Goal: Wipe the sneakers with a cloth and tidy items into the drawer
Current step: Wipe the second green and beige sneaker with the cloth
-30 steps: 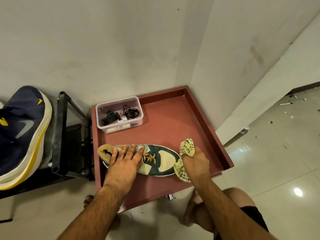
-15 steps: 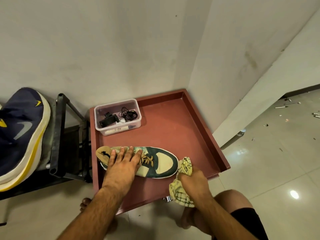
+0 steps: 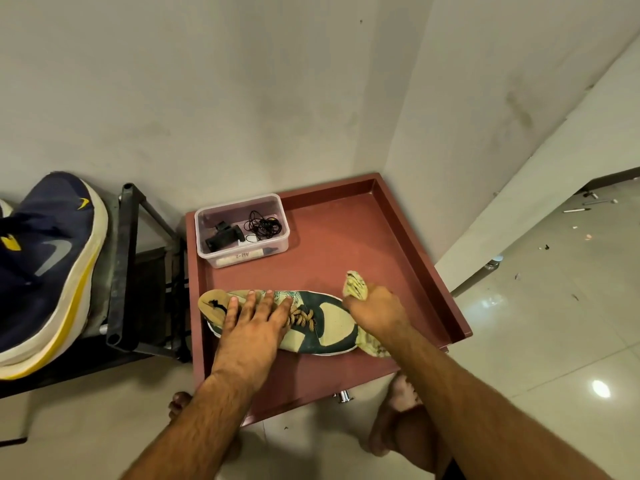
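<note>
left hand (image 3: 254, 325) laid flat with spread fingers over heel and laces of the green sneaker (image 3: 313, 322), probably to stop sliding. right hand (image 3: 377, 311) closed around the yellow cloth (image 3: 356, 285), rubbing at the toe. sneaker inside the red drawer (image 3: 398, 244), close to the front edge; free floor behind, beside the plastic box (image 3: 242, 252).

The drawer (image 3: 398, 237) is reddish-brown, the sneaker (image 3: 329, 327) cream with dark green panels, the cloth (image 3: 355, 284) pale yellow with dark checks, and the other shoe (image 3: 52, 254) navy with yellow.
</note>
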